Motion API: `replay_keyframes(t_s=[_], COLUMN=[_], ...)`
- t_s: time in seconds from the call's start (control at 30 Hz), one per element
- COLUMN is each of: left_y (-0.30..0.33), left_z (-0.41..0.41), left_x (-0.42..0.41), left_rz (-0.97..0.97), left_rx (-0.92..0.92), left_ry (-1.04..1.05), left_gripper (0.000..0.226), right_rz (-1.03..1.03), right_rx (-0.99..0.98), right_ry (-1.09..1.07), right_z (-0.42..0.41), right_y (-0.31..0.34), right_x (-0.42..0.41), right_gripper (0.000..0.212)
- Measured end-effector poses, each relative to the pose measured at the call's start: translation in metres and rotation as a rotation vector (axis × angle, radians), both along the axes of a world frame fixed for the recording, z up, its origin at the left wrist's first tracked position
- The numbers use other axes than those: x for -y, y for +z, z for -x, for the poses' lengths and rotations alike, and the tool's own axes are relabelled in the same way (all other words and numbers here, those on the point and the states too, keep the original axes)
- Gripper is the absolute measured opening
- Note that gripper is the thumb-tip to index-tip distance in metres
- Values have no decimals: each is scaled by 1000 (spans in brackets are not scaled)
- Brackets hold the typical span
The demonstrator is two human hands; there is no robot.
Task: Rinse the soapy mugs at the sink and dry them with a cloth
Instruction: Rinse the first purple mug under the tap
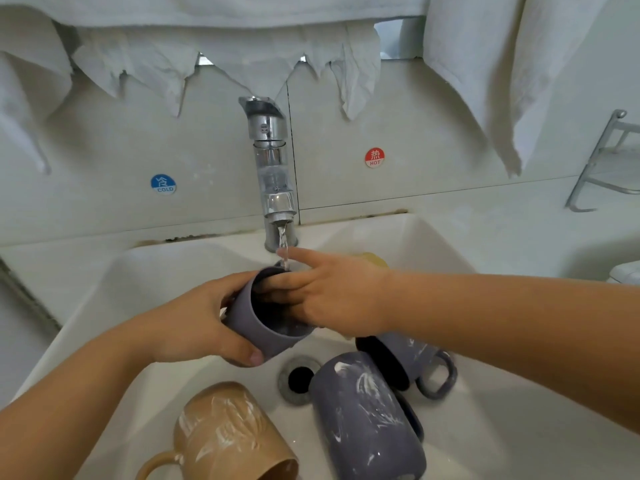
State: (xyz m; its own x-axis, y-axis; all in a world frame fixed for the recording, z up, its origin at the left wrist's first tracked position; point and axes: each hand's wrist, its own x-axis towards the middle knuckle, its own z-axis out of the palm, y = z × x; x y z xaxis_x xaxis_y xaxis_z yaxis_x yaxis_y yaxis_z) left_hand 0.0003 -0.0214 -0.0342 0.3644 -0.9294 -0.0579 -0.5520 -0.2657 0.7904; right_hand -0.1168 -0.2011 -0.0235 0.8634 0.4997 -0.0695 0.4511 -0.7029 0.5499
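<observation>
Under the running tap (273, 168) my left hand (204, 323) grips a purple mug (256, 327), tilted with its mouth toward the right. Several fingers of my right hand (332, 296) reach inside the mug; its index finger points up into the water stream. In the white sink (138, 271) lie three soapy mugs: a tan one (228, 434) at the front left, a purple one (363, 417) in the middle and another purple one (412, 358) on its side behind it.
White cloths (225, 60) hang over the wall above the tap, and another white towel (485, 81) hangs at the right. The drain (298, 377) sits between the mugs. A yellow sponge (374, 259) shows behind my right hand. A metal rack (602, 168) stands at the far right.
</observation>
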Motion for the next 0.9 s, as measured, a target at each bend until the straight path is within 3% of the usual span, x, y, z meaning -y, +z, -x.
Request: replay_keyframes(t_s=[0.1, 0.23, 0.4, 0.5, 0.57, 0.63, 0.7, 0.73, 0.83, 0.9], left_y=[1, -2, -9, -14, -17, -18, -18, -17, -17, -17], left_z=[-1, -2, -3, -2, -3, -3, -3, -2, 3, 5], left_x=[0, 0, 0, 1, 1, 2, 3, 3, 4, 4], left_rz=[31, 118, 135, 130, 127, 138, 153, 158, 168, 176], left_rx=[-7, 67, 228, 269, 298, 290, 236, 218, 201, 194], left_ry=[14, 92, 131, 153, 173, 200, 209, 205, 181, 164], left_gripper=[90, 90, 86, 84, 85, 85, 83, 83, 83, 84], right_rz=[-81, -440, -746, -1059, -1378, -1603, -1438, -1344, -1258, -1125], right_rx=[-50, -182, -337, -444, -383, -160, 94, 123, -24, 24], right_ry=[-91, -314, -563, -588, -616, -661, -716, -761, -852, -841], right_z=[0, 6, 12, 12, 13, 12, 11, 10, 0, -10], right_y=[-3, -8, -13, -12, -7, -3, -5, -6, -6, -7], right_x=[0, -10, -31, -38, -35, -29, -18, -14, -9, -14], right_gripper=[50, 59, 60, 42, 33, 29, 26, 31, 22, 23])
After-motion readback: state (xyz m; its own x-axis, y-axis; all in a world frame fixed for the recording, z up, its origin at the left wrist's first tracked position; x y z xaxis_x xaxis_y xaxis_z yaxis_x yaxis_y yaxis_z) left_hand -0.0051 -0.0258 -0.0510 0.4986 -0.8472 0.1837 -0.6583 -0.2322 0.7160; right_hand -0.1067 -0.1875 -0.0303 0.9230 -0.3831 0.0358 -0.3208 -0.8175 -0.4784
